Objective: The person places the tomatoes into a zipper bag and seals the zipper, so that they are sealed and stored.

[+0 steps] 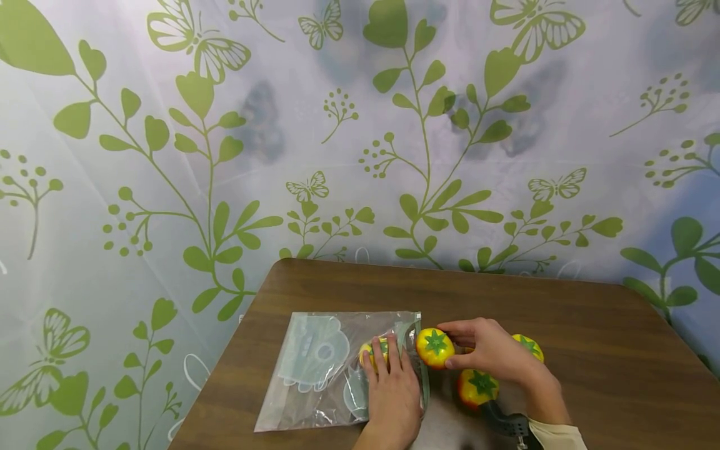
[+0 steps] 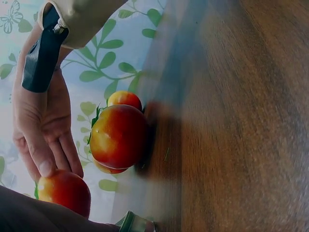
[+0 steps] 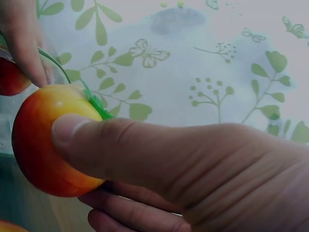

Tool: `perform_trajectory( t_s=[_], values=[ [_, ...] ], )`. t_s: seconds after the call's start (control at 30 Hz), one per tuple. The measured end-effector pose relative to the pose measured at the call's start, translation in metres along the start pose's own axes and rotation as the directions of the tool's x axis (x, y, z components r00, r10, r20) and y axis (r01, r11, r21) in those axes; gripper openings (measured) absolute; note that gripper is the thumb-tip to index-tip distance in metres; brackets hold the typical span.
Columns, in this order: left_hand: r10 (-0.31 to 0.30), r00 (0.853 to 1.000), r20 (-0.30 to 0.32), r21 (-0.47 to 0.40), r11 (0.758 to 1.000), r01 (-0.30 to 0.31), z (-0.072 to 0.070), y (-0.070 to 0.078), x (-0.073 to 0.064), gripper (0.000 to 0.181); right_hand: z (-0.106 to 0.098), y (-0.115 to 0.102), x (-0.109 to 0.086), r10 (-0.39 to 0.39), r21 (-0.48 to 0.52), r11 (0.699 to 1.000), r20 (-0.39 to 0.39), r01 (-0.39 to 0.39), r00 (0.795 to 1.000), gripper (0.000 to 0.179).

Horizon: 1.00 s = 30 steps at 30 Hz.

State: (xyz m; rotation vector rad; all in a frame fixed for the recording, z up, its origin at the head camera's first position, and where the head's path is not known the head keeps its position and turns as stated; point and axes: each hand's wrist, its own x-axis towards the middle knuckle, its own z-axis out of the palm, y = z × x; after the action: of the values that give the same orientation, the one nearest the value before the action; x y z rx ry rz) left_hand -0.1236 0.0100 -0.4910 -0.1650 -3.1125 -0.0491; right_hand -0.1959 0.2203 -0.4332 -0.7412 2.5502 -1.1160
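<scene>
Tomato [image 1: 430, 355]: glossy, round, yellow top, red lower side, green star-like leaf [image 1: 435, 341]; at the mouth of the plastic bag [image 1: 315, 409].
Right hand [image 1: 499, 355]: thumb and fingers pinch this tomato.
Left hand [image 1: 394, 395]: fingers almost straight, resting on the bag.

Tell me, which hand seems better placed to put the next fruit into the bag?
Probably the right hand: it grips a fruit at the open end of the bag, while the left hand lies over the bag.

Far tabletop [image 1: 450, 294] passable; tomatoes [image 1: 477, 386] crowd right hand [image 1: 497, 350].
</scene>
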Motion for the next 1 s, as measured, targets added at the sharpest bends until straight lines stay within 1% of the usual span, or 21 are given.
perform_trajectory(
  t_s=[0.23,0.47,0.67,0.83,1.0],
  values=[
    [-0.004,1.000,-0.010,-0.012,1.000,0.004,0.001,0.001,0.001,0.098,0.012,-0.001,0.014,0.020,-0.006,1.000,0.043,-0.020,0.999,0.064],
    [0.001,1.000,0.014,-0.044,0.999,0.000,0.001,0.000,0.001,0.088,0.022,-0.003,0.023,0.031,-0.013,0.999,0.073,-0.030,0.997,0.063],
    [0.007,1.000,-0.013,-0.032,0.999,-0.008,0.002,-0.002,-0.001,0.086,0.032,-0.005,0.026,0.034,0.001,0.999,0.067,-0.034,0.997,0.064],
    [0.005,1.000,0.001,-0.039,0.999,-0.005,0.002,-0.003,0.000,0.086,0.038,-0.006,0.029,0.039,-0.002,0.999,0.061,-0.039,0.997,0.067],
    [0.003,1.000,-0.016,-0.036,0.999,-0.003,0.003,-0.003,-0.001,0.081,0.040,-0.007,0.031,0.063,-0.019,0.998,0.052,-0.062,0.997,0.066]
  ],
)
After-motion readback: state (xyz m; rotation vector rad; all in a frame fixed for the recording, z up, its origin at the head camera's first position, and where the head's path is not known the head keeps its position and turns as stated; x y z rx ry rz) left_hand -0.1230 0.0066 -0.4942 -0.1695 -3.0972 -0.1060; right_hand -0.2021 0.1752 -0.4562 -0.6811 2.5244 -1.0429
